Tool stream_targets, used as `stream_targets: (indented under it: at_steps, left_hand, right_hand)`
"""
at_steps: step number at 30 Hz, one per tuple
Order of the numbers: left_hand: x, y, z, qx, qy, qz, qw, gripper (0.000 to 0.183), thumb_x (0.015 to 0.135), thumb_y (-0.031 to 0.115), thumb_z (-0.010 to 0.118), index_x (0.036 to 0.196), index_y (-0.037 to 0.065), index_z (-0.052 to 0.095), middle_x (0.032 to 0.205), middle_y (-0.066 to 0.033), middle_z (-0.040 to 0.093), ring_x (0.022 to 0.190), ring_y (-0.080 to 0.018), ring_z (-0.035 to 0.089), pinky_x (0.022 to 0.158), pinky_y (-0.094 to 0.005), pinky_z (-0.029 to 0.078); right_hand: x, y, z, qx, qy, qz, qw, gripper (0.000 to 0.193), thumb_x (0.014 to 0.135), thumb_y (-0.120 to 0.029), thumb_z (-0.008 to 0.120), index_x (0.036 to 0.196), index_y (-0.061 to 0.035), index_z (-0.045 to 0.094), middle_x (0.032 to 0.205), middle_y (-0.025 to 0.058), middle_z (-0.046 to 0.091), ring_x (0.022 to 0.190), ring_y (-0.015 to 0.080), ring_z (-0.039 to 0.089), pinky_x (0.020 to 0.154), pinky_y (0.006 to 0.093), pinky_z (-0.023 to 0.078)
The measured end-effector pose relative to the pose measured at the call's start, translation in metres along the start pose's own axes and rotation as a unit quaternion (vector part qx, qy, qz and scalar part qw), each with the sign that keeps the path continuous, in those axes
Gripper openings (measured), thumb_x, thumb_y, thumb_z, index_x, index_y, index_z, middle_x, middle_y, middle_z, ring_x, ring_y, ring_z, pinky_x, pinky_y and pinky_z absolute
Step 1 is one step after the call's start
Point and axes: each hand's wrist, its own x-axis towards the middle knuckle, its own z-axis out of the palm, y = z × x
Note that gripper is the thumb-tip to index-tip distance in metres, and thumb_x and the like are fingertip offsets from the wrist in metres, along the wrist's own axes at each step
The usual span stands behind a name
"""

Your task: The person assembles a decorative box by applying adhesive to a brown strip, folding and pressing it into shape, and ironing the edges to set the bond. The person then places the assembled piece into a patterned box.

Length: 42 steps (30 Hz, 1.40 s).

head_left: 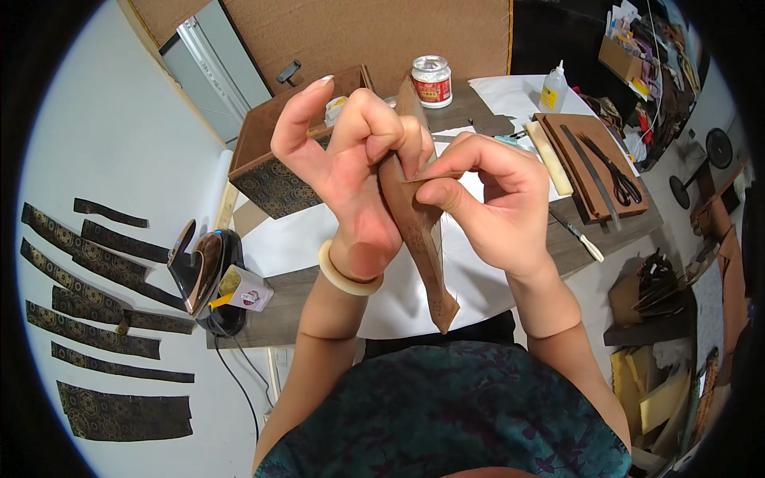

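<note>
A long brown strip, folded lengthwise and looking like fabric or leather, hangs in front of me over the table. Its lower end comes to a pointed, flared tip. My left hand is closed on the strip's upper part with curled fingers, while its outermost finger on the left sticks up. A pale bangle circles that wrist. With thumb and forefinger, my right hand pinches the strip's edge close to the left fingertips. Thin loose threads trail from the edge. Part of the strip is hidden behind the left fingers.
White paper covers part of the grey table. A patterned box stands at left, near an iron and a small container. Behind are a jar and glue bottle. Scissors lie on a brown board.
</note>
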Motion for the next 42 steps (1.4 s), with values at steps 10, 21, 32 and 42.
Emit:
stream_targets:
  at_steps: [10, 21, 32, 42]
  left_hand:
    - [-0.006, -0.003, 0.005, 0.057, 0.01, -0.003, 0.998, 0.128, 0.063, 0.096, 0.057, 0.152, 0.016, 0.01, 0.088, -0.0042, 0.036, 0.061, -0.0135, 0.036, 0.058, -0.0295, 0.036]
    - [-0.006, -0.002, 0.003, 0.051, 0.038, -0.055, 0.996, 0.127, 0.064, 0.096, 0.056, 0.15, 0.016, 0.009, 0.088, -0.0041, 0.036, 0.064, -0.0131, 0.036, 0.062, -0.0286, 0.038]
    - [-0.006, 0.0, -0.008, 0.04, 0.039, -0.086, 0.995, 0.123, 0.067, 0.096, 0.053, 0.151, 0.019, 0.01, 0.091, -0.0046, 0.036, 0.068, -0.0139, 0.036, 0.065, -0.0301, 0.037]
    - [-0.011, 0.002, -0.015, 0.055, 0.058, -0.071, 0.994, 0.121, 0.07, 0.094, 0.054, 0.153, 0.019, 0.006, 0.096, -0.0078, 0.041, 0.068, -0.0147, 0.039, 0.065, -0.03, 0.04]
  right_hand:
    - [-0.009, 0.016, 0.015, 0.141, 0.015, 0.101, 0.985, 0.023, 0.089, -0.011, 0.081, 0.08, -0.0029, 0.061, 0.078, -0.0005, 0.063, 0.073, 0.0049, 0.055, 0.066, 0.0209, 0.045]
    - [-0.007, 0.039, 0.028, 0.163, 0.058, 0.032, 0.984, 0.031, 0.096, -0.005, 0.071, 0.097, -0.0088, 0.04, 0.08, -0.0045, 0.052, 0.069, -0.0004, 0.043, 0.058, 0.0167, 0.035]
    - [-0.013, 0.038, 0.037, 0.227, 0.031, 0.071, 0.971, 0.033, 0.096, -0.006, 0.071, 0.108, -0.0096, 0.04, 0.092, -0.0033, 0.049, 0.077, 0.0006, 0.041, 0.065, 0.0174, 0.036]
    - [-0.009, 0.034, 0.041, 0.266, 0.045, 0.131, 0.954, 0.028, 0.099, -0.007, 0.066, 0.105, -0.0095, 0.039, 0.089, -0.0033, 0.049, 0.074, 0.0008, 0.041, 0.063, 0.0178, 0.036]
